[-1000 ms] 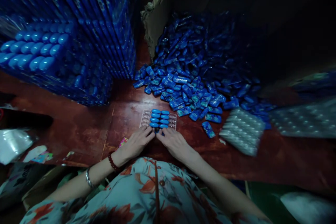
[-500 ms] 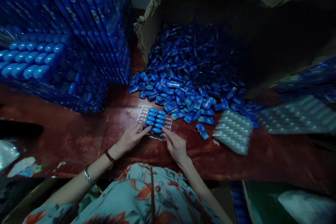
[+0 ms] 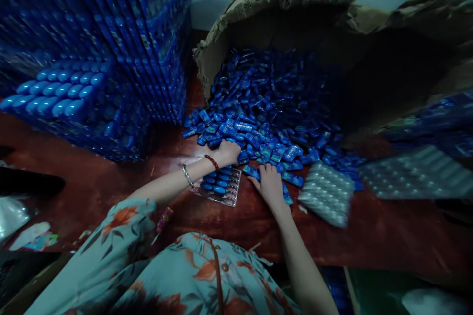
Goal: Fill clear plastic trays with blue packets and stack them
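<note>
A clear plastic blister tray (image 3: pixel 233 188) lies on the table, its middle filled with several blue capsule-shaped packets (image 3: pixel 219 189). My left hand (image 3: pixel 228 153) reaches across the tray to the near edge of a heap of small blue wrapped packets (image 3: pixel 254 130). Its fingers are curled, and whatever they hold is hidden. Over the loose packets right of the tray, my right hand (image 3: pixel 271 184) rests with thumb and fingers apart. One blue packet (image 3: pixel 252 172) lies at its thumb.
Behind the heap, a torn cardboard box (image 3: pixel 207 54) opens toward me. Tall stacks of filled blue trays (image 3: pixel 155 59) stand at left, with a lower stack (image 3: pixel 66 88) in front. Clear trays (image 3: pixel 327 194) are piled at right on the red-brown table (image 3: pixel 207 226).
Both hands have left the tray's packets. My left hand has moved forward and right to the heap; my right hand has moved right onto loose packets. The camera view has shifted slightly.
</note>
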Motion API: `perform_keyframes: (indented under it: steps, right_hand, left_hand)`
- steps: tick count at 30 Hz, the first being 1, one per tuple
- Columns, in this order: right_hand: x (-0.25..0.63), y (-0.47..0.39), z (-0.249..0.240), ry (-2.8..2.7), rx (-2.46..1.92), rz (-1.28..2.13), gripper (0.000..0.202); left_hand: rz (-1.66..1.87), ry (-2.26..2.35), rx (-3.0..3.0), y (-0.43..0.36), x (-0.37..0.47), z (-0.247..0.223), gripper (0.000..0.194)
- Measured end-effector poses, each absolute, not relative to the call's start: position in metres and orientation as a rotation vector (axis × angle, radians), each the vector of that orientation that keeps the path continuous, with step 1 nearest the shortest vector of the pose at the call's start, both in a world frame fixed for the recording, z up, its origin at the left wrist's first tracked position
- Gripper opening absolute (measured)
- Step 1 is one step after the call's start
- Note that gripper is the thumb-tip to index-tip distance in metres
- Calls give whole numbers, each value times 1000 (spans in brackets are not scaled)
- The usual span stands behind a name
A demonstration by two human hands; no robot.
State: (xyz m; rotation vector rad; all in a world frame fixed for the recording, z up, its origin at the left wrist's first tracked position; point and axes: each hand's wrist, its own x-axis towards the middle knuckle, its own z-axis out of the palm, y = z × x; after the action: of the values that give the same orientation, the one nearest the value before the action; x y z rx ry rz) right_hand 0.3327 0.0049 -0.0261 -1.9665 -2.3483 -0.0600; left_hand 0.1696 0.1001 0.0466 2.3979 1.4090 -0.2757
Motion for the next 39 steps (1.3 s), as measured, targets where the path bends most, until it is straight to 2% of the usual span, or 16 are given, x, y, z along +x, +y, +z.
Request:
perform_keyframes:
  steps: [4, 10, 12, 15, 18, 21, 25, 29, 33, 39]
  right_hand:
    - [338, -28, -34, -2145, -1926, 157, 36]
    - [331, -63, -46, -1312, -1783, 800, 43]
    - [328, -69, -45, -1106, -1692, 960, 39]
    - [319, -79, -37, -1035, -1585, 1011, 36]
    - [302, -86, -27, -1239, -1508, 982, 32]
    - [282, -85, -24, -1599, -1373, 831, 19]
    - [270, -74, -28, -2029, -1144, 561, 31]
    - [270, -65, -19, -2437, -1160, 376, 40]
    - [265, -57, 6, -2763, -1142, 280, 38]
    - [263, -45, 21, -2942, -1148, 339, 37]
  left_hand:
    - [-295, 1321, 2402, 97, 175, 38, 19]
    - [-124, 1204, 2400, 103, 143, 39, 17]
    - [73, 1176, 2350, 100, 122, 36, 19]
    - [629, 1250, 2109, 81, 87, 27, 24]
    - [1058, 1445, 1761, 48, 51, 18, 29]
    - [1255, 1607, 1464, 9, 20, 12, 30]
    - [1344, 1594, 1100, -36, 3, 2, 40]
    - [1256, 1420, 854, -62, 14, -10, 46]
    - [1210, 1438, 920, -71, 29, -17, 38]
    - [1169, 1461, 1480, -79, 39, -24, 18]
